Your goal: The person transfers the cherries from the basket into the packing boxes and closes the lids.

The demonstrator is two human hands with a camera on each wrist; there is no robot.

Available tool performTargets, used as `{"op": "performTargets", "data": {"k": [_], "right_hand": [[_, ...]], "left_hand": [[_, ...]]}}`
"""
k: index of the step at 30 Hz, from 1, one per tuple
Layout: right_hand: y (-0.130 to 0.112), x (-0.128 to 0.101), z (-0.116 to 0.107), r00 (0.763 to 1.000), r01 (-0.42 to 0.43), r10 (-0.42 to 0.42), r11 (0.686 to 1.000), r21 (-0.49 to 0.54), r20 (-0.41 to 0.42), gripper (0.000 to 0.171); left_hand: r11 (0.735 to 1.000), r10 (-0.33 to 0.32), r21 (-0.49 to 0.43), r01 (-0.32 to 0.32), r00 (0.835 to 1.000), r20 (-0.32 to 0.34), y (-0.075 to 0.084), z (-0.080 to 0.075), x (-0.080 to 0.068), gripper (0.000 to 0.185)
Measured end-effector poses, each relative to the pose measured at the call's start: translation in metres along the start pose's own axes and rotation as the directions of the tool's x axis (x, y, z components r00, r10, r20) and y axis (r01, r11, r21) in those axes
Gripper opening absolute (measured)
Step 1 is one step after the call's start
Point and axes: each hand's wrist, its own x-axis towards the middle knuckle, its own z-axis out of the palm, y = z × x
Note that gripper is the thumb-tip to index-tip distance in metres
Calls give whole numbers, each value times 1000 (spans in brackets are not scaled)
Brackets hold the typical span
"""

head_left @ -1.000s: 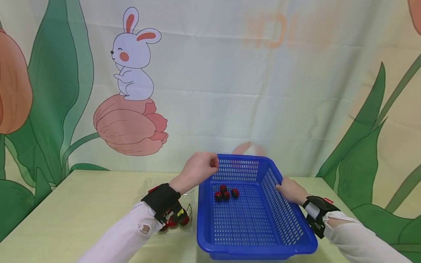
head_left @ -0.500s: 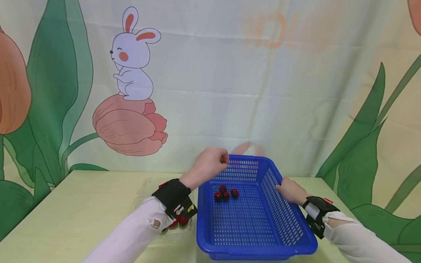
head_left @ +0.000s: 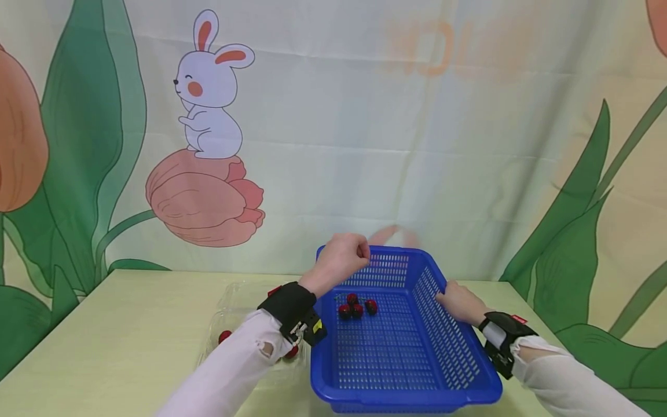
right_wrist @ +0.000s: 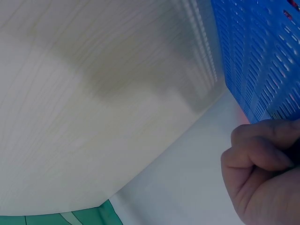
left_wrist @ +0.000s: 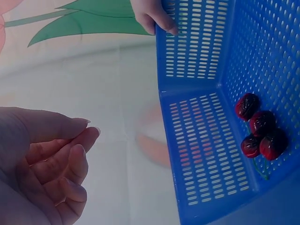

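Observation:
My left hand (head_left: 341, 259) hovers over the far left part of a blue plastic basket (head_left: 401, 399). In the left wrist view, the fingers of this left hand (left_wrist: 51, 159) are curled and the thumb meets the index fingertip; nothing shows between them. Several dark red cherries (head_left: 357, 311) with green stems lie together on the basket's floor, toward its left side. My right hand (head_left: 461, 302) grips the basket's right rim. Seen from the right wrist, that right hand (right_wrist: 262, 168) has its fingers bent against the blue wall.
A clear plastic container (head_left: 234, 292) stands left of the basket, partly hidden by my left forearm. A red cherry (head_left: 224, 336) shows in it. Behind the pale table (head_left: 120, 336) hangs a printed curtain (head_left: 333, 145) with a rabbit and tulips.
My left hand has moved right, from beside the basket's far left corner to over the basket. More of the container has come into sight. The right hand and basket have stayed put.

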Motion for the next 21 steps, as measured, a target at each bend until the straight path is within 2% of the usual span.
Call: {"op": "performTargets", "data": {"k": [11,21], "right_hand": [[-1,0,0,1000,0,0,1000,0,-8,35],[0,-1,-1,1000,-9,9,1000,-4,-16,32]], "left_hand": [[997,-81,11,80,995,66,-7,24,3,5],[989,-147,17,146,986,84,-6,37,11,6]]}}
